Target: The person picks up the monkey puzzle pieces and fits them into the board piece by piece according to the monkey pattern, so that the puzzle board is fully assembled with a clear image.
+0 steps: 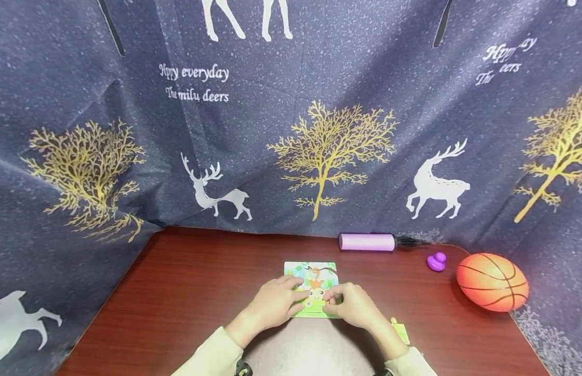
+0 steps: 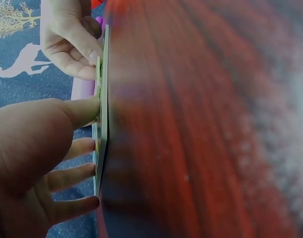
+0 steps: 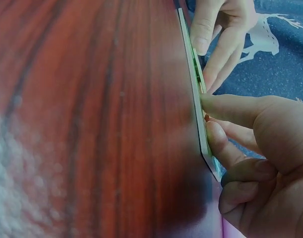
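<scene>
A square picture puzzle (image 1: 330, 271) with a monkey on a green ground lies flat on the table. Near its lower middle, a puzzle piece (image 1: 314, 307) bearing part of the monkey's face sits slightly raised over the board. My left hand (image 1: 277, 302) rests on the left side, its fairly straight fingers spread and fingertips touching the surface. With thumb and forefinger, my right hand (image 1: 354, 304) pinches the piece at its right edge, the other fingers curled in. From the right wrist, the board (image 3: 193, 94) shows edge-on, with the right thumb (image 3: 230, 110) against the piece.
Beside the right forearm lies a loose yellow-green puzzle piece (image 1: 401, 332). Toward the back right are a lilac hand pump (image 1: 367, 242), a purple rubber duck (image 1: 436, 261) and an orange basketball (image 1: 493, 282). A dark patterned curtain (image 1: 253, 130) hangs behind the red-brown table (image 1: 192, 282).
</scene>
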Available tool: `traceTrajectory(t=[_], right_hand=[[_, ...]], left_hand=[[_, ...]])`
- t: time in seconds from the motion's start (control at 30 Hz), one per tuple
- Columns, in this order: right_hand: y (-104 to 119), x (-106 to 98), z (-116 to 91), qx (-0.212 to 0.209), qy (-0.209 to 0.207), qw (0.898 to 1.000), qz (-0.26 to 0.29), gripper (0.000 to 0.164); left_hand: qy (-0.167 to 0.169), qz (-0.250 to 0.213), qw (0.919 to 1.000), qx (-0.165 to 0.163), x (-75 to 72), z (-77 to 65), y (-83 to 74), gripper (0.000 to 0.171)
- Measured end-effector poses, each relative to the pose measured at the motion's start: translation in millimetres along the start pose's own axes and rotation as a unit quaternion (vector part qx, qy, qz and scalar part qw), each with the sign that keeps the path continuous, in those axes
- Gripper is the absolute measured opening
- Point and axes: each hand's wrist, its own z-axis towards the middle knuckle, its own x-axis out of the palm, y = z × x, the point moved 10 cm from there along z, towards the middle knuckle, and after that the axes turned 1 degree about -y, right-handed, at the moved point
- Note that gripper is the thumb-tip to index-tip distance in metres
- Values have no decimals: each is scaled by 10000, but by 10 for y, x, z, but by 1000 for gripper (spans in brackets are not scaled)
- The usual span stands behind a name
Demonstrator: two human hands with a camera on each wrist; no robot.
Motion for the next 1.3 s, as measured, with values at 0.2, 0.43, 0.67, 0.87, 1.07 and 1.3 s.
traceTrajectory(t=[0.2,0.43,0.67,0.87,1.07,1.3], right_hand=[[-4,2,-5,-20,4,10000,83,16],[1,-6,-4,-136,22,9998,122,12],[37,-13,4,-310,36,9995,-91,4],[32,-2,6,-246,68,9997,-25,5],[30,1,-1,-257,62,9996,-19,4],[31,-7,8,-311,45,9994,-116,4]], left_hand=[[-76,-68,9999,-15,2,37,19,30],[-247,-245,9994,-87,-65,79,30,24],[-267,-427,9985,-227,-59,126,69,19],[-323,-493,9981,-180,-57,120,57,18],[-546,-151,9984,55,-118,85,-91,10],[-248,720,9970,121,-110,-48,-315,35]])
